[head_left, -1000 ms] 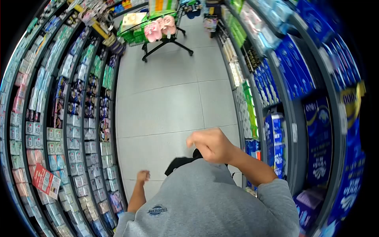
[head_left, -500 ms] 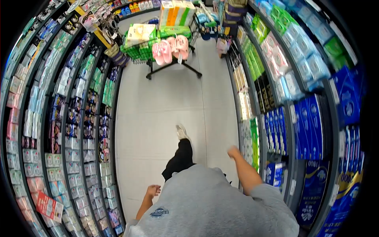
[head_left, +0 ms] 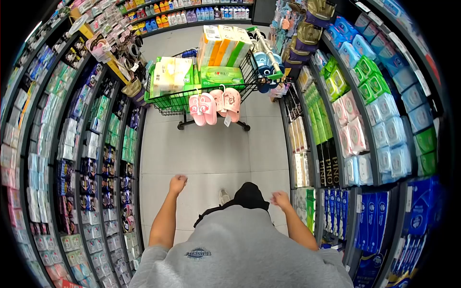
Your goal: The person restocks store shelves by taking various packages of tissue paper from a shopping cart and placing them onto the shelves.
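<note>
My left hand (head_left: 178,184) swings forward over the aisle floor, loosely closed with nothing visible in it. Lower and to the right, my right hand (head_left: 280,198) has half-curled fingers slightly apart and holds nothing. Neither hand touches anything; the right one is nearest the right-hand shelves. Ahead stands a shopping cart (head_left: 175,109) loaded with tissue packs (head_left: 222,77) and tall striped tissue packs (head_left: 223,45). Pink slippers (head_left: 202,108) and pink clogs (head_left: 231,103) hang on its near side.
Shelves of packaged goods (head_left: 91,177) line the left side. Wet wipes (head_left: 353,129) and blue tissue packs (head_left: 372,218) fill the right shelves. Bottles (head_left: 192,16) stand on shelves at the far end. Grey floor tiles (head_left: 211,153) lie between me and the cart.
The cart and far shelves show lower and more fully in view. My left hand has swung forward; my right hand has dropped back a little. My legs have changed stride.
</note>
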Demonstrator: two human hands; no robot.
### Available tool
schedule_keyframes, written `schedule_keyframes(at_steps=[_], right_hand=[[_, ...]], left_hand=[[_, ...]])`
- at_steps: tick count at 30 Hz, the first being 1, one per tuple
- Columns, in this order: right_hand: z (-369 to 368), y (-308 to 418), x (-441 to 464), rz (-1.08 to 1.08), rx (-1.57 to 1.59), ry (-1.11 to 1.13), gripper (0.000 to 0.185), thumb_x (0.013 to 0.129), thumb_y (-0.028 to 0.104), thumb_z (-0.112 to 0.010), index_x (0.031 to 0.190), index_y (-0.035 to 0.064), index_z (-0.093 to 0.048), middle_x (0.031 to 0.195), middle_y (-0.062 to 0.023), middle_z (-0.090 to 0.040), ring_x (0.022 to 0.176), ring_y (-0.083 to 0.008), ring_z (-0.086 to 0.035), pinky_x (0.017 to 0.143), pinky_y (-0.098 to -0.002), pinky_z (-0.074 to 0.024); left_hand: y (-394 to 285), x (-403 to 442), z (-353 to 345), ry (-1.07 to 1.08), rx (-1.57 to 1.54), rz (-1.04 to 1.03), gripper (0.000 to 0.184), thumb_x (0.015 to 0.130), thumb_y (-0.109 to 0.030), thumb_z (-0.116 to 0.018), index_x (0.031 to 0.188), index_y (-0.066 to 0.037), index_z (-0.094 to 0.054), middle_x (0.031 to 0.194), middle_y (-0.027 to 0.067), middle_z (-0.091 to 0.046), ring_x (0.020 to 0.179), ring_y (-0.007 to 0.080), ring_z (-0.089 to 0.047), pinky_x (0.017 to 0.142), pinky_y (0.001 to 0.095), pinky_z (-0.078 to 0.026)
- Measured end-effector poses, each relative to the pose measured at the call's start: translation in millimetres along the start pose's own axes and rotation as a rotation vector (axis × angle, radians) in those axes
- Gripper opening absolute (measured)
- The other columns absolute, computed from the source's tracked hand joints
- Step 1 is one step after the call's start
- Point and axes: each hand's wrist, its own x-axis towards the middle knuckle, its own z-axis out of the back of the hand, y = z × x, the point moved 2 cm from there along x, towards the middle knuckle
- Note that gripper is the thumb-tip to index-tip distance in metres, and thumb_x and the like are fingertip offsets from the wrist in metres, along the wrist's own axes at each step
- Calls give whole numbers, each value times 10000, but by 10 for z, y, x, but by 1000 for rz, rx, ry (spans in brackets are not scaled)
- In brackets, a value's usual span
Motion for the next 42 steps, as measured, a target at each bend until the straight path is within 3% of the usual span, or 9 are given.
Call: schedule_keyframes(at_steps=[5, 7, 12, 17, 21, 23, 31, 37, 42], right_hand=[[-803, 1564, 320, 358, -188, 189, 228, 851, 177, -538, 922, -14, -640, 670, -91, -636, 549, -156, -603, 539, -289, -490], [-786, 1761, 731, 362, -291, 205, 223, 845, 184, -548, 911, -6, -645, 681, -97, -644, 555, -158, -610, 551, -296, -496], [-592, 2059, 1587, 286, -475, 270, 206, 846, 157, -579, 911, -34, -625, 730, -113, -642, 608, -165, -624, 569, -304, -527], [-493, 2963, 2185, 363, -540, 296, 199, 842, 155, -578, 911, -24, -634, 727, -82, -641, 593, -151, -615, 576, -278, -509], [-794, 4075, 2477, 691, -374, 341, 198, 856, 138, -567, 964, -19, -620, 769, -51, -638, 657, -113, -599, 601, -261, -485], [-1001, 4769, 2453, 693, -293, 382, 238, 817, 185, -611, 949, -11, -634, 802, -131, -671, 714, -193, -645, 648, -312, -496], [-1793, 6688, 2589, 1171, -340, -80, 417, 750, 279, -698, 1031, -8, -591, 1043, -198, -559, 1014, -336, -525, 907, -394, -413], [-2308, 7332, 2820, 1156, -423, -336, 668, 722, 424, -692, 1142, -68, -523, 1211, -234, -451, 1124, -372, -429, 976, -427, -359], [-2493, 7440, 2996, 939, -617, -419, 823, 705, 527, -690, 1145, -130, -462, 1163, -285, -470, 1097, -416, -448, 944, -460, -378]], left_hand=[[-1130, 351, -338, 72, -111, -143, 238, 866, -178, -591, 1034, -10, -600, 810, 41, -643, 645, 111, -568, 580, 244, -455], [-1040, 423, -449, 32, -166, -152, 207, 833, -192, -605, 874, 5, -654, 697, 53, -634, 667, 124, -587, 626, 285, -473], [191, 492, -178, 128, 273, 209, 318, 783, -314, -591, 709, -11, -654, 627, 107, -631, 567, 188, -569, 546, 335, -453], [246, 25, 330, -205, -22, 831, 178, 800, -188, -610, 857, -19, -612, 683, 104, -611, 528, 202, -563, 480, 350, -446], [-320, 233, 434, -285, -105, 735, 216, 805, -219, -600, 917, -34, -613, 798, 102, -647, 678, 212, -608, 583, 348, -485], [-771, 553, 316, -312, -193, 634, 182, 802, -207, -601, 891, -48, -614, 748, 73, -633, 616, 167, -582, 517, 310, -462], [-2727, 1910, 283, -9, -432, 314, 351, 888, -284, -580, 1104, -8, -571, 1034, 108, -637, 924, 186, -605, 803, 325, -484], [-3858, 2689, 353, 143, -473, 79, 378, 903, -254, -569, 1180, 0, -529, 1069, 119, -631, 942, 175, -605, 814, 297, -481], [-3919, 3719, 216, 339, -462, 98, 354, 906, -234, -556, 1181, -13, -533, 1057, 103, -625, 942, 182, -597, 798, 310, -488]])
